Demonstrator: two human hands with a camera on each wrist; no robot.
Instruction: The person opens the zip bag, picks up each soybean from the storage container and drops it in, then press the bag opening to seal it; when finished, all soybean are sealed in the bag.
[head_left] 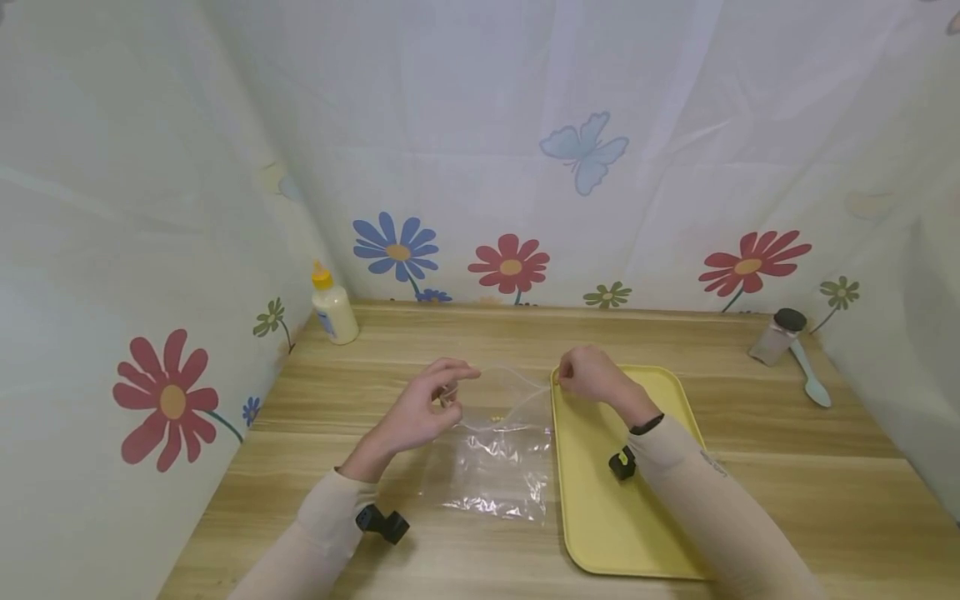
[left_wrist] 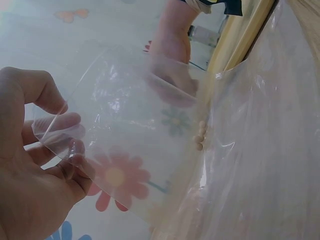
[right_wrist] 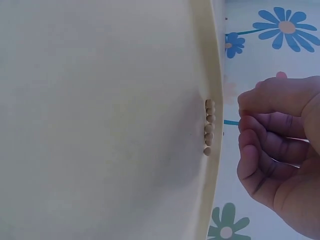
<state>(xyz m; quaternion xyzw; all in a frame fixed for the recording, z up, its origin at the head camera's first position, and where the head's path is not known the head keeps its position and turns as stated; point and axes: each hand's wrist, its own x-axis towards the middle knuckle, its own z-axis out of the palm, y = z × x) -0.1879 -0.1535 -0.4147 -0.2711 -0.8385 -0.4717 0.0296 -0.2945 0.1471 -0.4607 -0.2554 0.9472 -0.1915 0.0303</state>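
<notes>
Left hand (head_left: 416, 410) holding bag (head_left: 498, 475), right sleeve lettering (head_left: 713, 464) illegible

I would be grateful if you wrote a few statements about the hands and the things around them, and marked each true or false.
1. The left hand holds the clear plastic bag. True.
2. In the head view, the yellow tray lies to the left of the bag. False: the yellow tray lies to its right.
3. Several small round beads sit in a row along the tray's edge. True.
4. The right hand is at the tray's near right corner. False: the right hand is at the far left corner.
5. The black-lidded jar is beside a pale blue spoon. True.
</notes>
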